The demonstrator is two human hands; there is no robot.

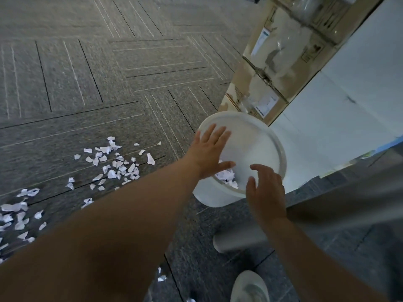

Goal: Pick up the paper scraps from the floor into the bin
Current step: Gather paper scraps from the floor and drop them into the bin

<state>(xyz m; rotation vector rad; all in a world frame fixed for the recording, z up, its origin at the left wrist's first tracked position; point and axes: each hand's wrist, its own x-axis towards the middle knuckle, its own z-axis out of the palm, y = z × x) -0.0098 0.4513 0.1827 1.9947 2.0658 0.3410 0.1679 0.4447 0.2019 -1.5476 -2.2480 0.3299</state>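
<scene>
Fingers: left hand [208,152] fingers [218,134] are stretching straight and spread; right hand [266,188] fingers [259,168] are curling loosely; both are holding nothing (hovering over the white round bin [281,147]).
Hidden: forearms are covering some paper scraps [111,174] lying on the carpet [109,73] left of the bin; more are sitting inside it.
Writing: cardboard box [268,62] labels are blurring, unreadable.
Texture: grey carpet tiles are showing thin stripes.

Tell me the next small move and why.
Probably reach the left hand down to the nearest paper scraps on the carpet. It and the right hand hover open, holding nothing, over the bin. Some scraps already lie inside, and many more lie scattered to its left.
</scene>
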